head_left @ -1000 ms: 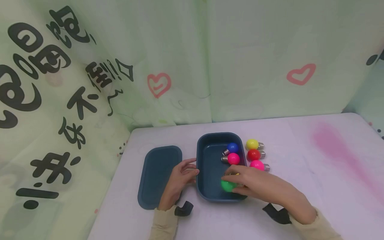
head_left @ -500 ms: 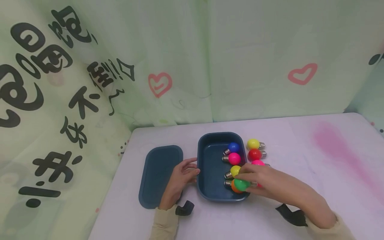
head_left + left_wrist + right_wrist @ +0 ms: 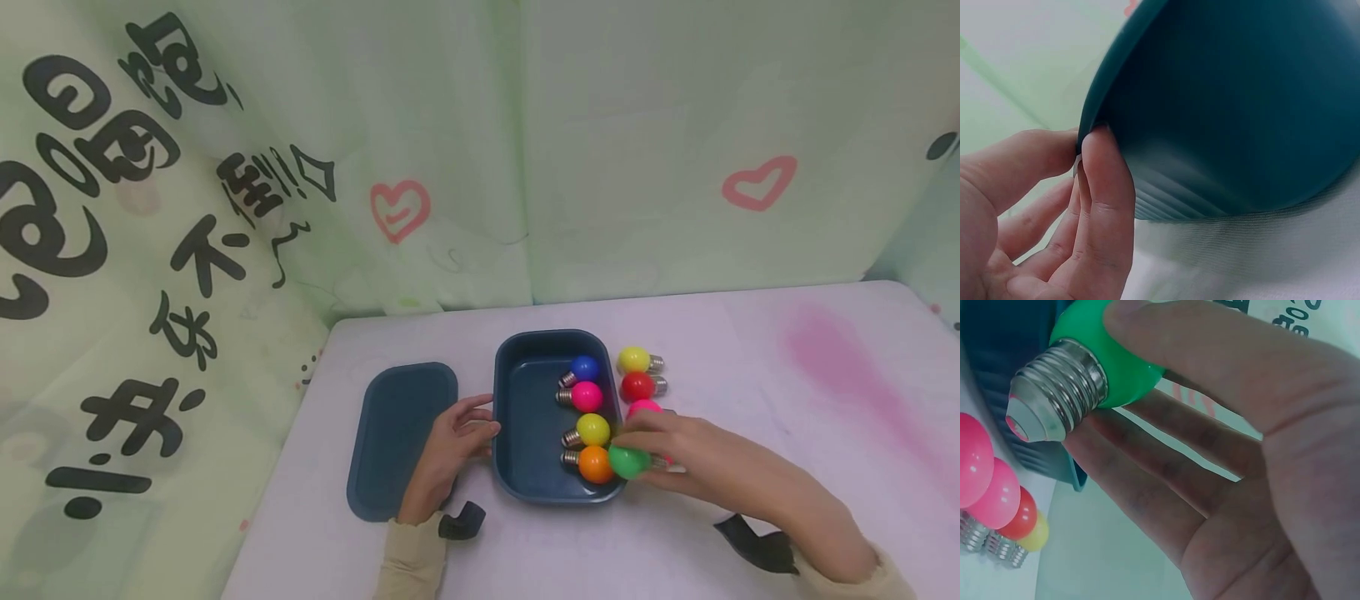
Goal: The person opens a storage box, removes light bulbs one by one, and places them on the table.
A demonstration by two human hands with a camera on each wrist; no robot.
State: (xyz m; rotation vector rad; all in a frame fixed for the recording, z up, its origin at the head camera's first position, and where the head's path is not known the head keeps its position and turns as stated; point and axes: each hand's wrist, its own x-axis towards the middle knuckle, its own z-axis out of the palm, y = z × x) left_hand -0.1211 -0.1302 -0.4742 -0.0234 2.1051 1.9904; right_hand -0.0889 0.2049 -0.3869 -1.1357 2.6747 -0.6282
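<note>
My right hand [image 3: 675, 446] pinches a green light bulb [image 3: 628, 461] by its round glass, over the right rim of a dark blue plastic box [image 3: 517, 467]. In the right wrist view the bulb's silver screw base [image 3: 1060, 387] points away from the thumb. My left hand [image 3: 453, 442] grips the box's left rim between thumb and fingers, close up in the left wrist view. Inside the box, along its right side, lie a blue bulb [image 3: 585, 368], a pink bulb [image 3: 587, 397], a yellow bulb [image 3: 593, 429] and an orange bulb [image 3: 596, 464].
A flat dark blue lid [image 3: 397, 433] lies left of the box. Right of the box, a yellow bulb [image 3: 634, 359], a red bulb [image 3: 638, 387] and pink bulbs [image 3: 1002, 494] form a row, partly behind my right hand. A printed curtain [image 3: 622, 250] hangs behind the table.
My right hand has moved right with the green bulb, from inside the box to its right rim, uncovering the yellow and orange bulbs. The left hand has stayed on the box.
</note>
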